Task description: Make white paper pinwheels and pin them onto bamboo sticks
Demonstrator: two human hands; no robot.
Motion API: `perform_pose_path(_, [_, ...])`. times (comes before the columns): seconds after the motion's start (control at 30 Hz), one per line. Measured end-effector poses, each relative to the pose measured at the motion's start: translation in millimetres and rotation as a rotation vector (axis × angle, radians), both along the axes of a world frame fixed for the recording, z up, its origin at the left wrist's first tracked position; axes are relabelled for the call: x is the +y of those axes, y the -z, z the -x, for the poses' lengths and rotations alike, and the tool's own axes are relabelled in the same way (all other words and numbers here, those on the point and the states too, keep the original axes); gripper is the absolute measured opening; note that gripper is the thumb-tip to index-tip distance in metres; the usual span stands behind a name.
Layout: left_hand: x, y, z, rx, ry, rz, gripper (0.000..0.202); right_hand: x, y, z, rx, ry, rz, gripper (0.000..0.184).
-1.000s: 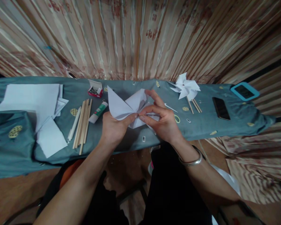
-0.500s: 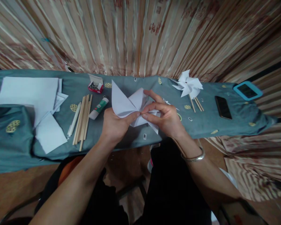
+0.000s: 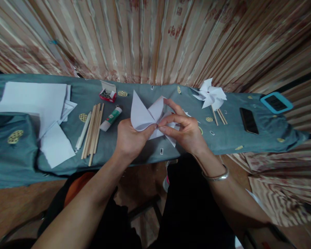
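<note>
My left hand (image 3: 131, 140) and my right hand (image 3: 186, 133) meet at the centre of a half-folded white paper pinwheel (image 3: 145, 116), held just above the grey-green cloth (image 3: 171, 152). Both hands pinch the paper's centre, thumbs and forefingers pressed together. Two paper flaps stand up to the left of my fingers; other flaps stick out below my right hand. A silver bangle (image 3: 216, 177) circles my right wrist.
A finished white pinwheel (image 3: 210, 96) lies at the right on wooden sticks (image 3: 219, 116). Left of my hands are a glue stick (image 3: 111, 118), a bundle of sticks (image 3: 92, 133), an open pin box (image 3: 107, 95) and white paper sheets (image 3: 36, 107). A dark phone (image 3: 248, 120) and a blue-framed device (image 3: 276, 102) lie far right.
The view has shifted slightly; my hands and the paper sit a little further right and up. My fingers keep pinching the paper's centre.
</note>
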State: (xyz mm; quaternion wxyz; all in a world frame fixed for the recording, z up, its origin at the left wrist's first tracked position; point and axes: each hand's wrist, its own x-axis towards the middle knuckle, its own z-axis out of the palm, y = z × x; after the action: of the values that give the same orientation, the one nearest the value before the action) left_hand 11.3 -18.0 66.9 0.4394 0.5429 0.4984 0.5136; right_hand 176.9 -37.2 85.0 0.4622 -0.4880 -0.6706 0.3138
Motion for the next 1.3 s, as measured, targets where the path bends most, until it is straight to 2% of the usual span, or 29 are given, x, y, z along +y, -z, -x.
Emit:
perform_pose_path(0.77, [0.5, -1.6, 0.8, -0.025, -0.028, 0.032, 0.024, 1.0, 0.6, 1.2, 0.022, -0.015, 0.025, 0.021])
perform_pose_path(0.9, [2.5, -1.7, 1.8, -0.024, -0.028, 0.018, 0.023, -0.5, -0.1, -0.4, 0.018, -0.001, -0.025, 0.017])
perform_pose_path(1.07, [2.1, -1.4, -0.3, -0.025, -0.033, 0.012, 0.022, -2.7, -1.7, 0.2, -0.103, 0.048, -0.091, 0.006])
perform_pose_path(1.3, [1.3, -5.1, -2.7, -0.036, -0.048, 0.034, 0.020, -3.8, -5.0, -2.8, -0.146, 0.085, -0.162, 0.003])
